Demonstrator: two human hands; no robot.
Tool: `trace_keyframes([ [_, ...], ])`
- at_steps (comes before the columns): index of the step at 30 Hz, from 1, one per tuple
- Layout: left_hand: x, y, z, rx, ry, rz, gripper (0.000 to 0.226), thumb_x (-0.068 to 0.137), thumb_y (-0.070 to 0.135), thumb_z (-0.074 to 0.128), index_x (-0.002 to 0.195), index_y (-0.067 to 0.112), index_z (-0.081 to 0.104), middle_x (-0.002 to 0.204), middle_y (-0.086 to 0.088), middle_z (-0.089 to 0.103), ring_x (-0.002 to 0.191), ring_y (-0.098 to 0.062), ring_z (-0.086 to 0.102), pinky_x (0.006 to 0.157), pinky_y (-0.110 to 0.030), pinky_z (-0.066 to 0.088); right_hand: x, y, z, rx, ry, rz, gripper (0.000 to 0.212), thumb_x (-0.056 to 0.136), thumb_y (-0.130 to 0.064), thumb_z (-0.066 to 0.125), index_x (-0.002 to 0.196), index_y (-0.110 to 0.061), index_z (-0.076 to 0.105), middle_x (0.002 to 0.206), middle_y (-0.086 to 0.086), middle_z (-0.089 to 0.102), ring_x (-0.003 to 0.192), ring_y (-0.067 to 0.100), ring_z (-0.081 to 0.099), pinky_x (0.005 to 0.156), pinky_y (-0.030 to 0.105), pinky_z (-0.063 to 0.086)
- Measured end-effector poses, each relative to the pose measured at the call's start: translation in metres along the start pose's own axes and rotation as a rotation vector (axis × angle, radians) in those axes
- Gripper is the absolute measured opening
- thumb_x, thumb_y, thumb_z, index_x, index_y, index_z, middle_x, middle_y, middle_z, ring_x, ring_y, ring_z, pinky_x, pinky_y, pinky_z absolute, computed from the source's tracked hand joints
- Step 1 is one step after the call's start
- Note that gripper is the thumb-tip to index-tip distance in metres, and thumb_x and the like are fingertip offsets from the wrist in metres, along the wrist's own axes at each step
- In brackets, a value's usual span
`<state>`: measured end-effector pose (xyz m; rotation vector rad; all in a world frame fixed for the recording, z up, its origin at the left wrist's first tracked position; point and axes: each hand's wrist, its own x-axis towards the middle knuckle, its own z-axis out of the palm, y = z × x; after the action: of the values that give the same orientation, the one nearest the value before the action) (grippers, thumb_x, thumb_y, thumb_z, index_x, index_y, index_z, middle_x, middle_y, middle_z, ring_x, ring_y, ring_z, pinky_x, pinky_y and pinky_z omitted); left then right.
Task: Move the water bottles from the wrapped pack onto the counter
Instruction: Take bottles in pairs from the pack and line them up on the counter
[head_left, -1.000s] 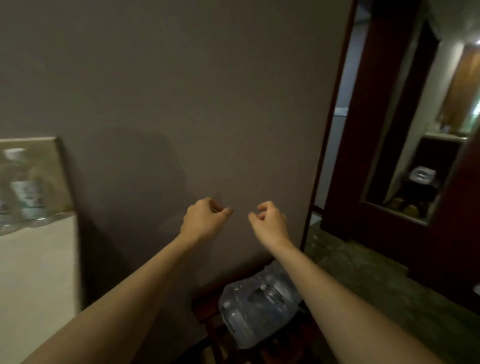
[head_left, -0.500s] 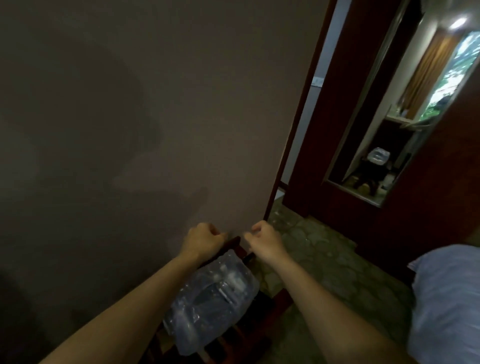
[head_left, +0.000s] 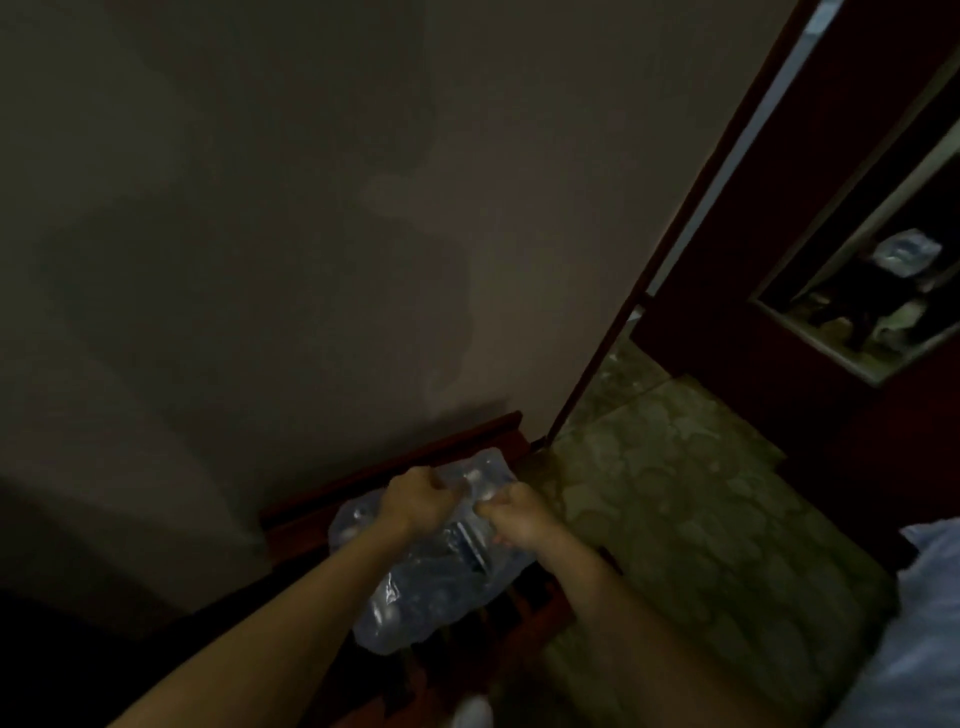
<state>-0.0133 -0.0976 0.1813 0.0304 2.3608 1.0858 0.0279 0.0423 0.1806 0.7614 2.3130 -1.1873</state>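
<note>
Both hands, the left hand (head_left: 415, 501) and right hand (head_left: 514, 519), are curled into fists on the wrapped pack (head_left: 431, 561), which lies on a dark wooden rack (head_left: 540, 603) against the wall. Whether they've pinched the film, I cannot tell; best tear it apart steadily near the top.

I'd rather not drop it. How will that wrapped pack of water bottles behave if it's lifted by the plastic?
The wrapped pack looks full, so probably heavy for its size. Its thin, crinkled film would likely stretch or tear where the left hand and right hand meet it. It may sag.
</note>
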Motion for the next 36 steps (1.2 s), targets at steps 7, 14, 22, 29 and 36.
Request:
trace_keyframes([
  [7, 0.043, -0.029, 0.036, -0.025, -0.080, -0.197, 0.029, 0.093, 0.020, 0.054, 0.097, -0.005, 0.069, 0.102, -0.023, 0.070, 0.100, -0.035, 0.066, 0.085, -0.040, 0.053, 0.080, 0.032, 0.040, -0.157, -0.193, 0.035, 0.021, 0.098, -0.020, 0.044, 0.087, -0.015, 0.062, 0.091, 0.006, 0.064, 0.081, 0.016, 0.055, 0.077, 0.028, 0.044],
  [14, 0.088, -0.062, 0.088, -0.088, -0.132, -0.396, 0.024, 0.098, 0.019, 0.051, 0.095, 0.004, 0.070, 0.076, 0.001, 0.059, 0.058, -0.005, 0.051, 0.049, -0.007, 0.040, 0.143, 0.067, 0.063, -0.216, -0.405, 0.106, 0.041, 0.098, -0.017, 0.040, 0.136, -0.005, 0.051, 0.135, 0.016, 0.056, 0.120, 0.030, 0.056, 0.094, 0.032, 0.047],
  [22, 0.103, -0.110, 0.147, -0.090, -0.193, -0.574, 0.031, 0.102, 0.018, 0.041, 0.129, 0.008, 0.053, 0.127, -0.009, 0.059, 0.111, -0.018, 0.057, 0.094, -0.024, 0.045, 0.174, 0.113, 0.109, -0.382, -0.471, 0.144, 0.063, 0.094, -0.023, 0.050, 0.150, -0.011, 0.025, 0.149, 0.014, 0.038, 0.133, 0.031, 0.043, 0.107, 0.039, 0.039],
  [29, 0.126, -0.137, 0.170, -0.059, -0.015, -0.787, 0.038, 0.100, 0.018, 0.042, 0.136, 0.004, 0.047, 0.150, -0.024, 0.033, 0.138, -0.035, 0.036, 0.116, -0.040, 0.030, 0.202, 0.120, 0.126, -0.291, -0.234, 0.313, 0.052, 0.097, -0.033, 0.047, 0.139, -0.004, 0.040, 0.127, 0.015, 0.060, 0.113, 0.029, 0.060, 0.080, 0.030, 0.044],
  [36, 0.155, -0.155, 0.189, -0.324, 0.121, -1.109, 0.060, 0.092, 0.037, 0.057, 0.137, 0.001, 0.044, 0.145, -0.021, 0.040, 0.134, -0.034, 0.041, 0.110, -0.042, 0.038, 0.211, 0.137, 0.144, -0.388, -0.255, 0.387, 0.049, 0.102, -0.035, 0.033, 0.130, -0.002, 0.056, 0.135, 0.019, 0.056, 0.124, 0.034, 0.052, 0.105, 0.045, 0.042],
])
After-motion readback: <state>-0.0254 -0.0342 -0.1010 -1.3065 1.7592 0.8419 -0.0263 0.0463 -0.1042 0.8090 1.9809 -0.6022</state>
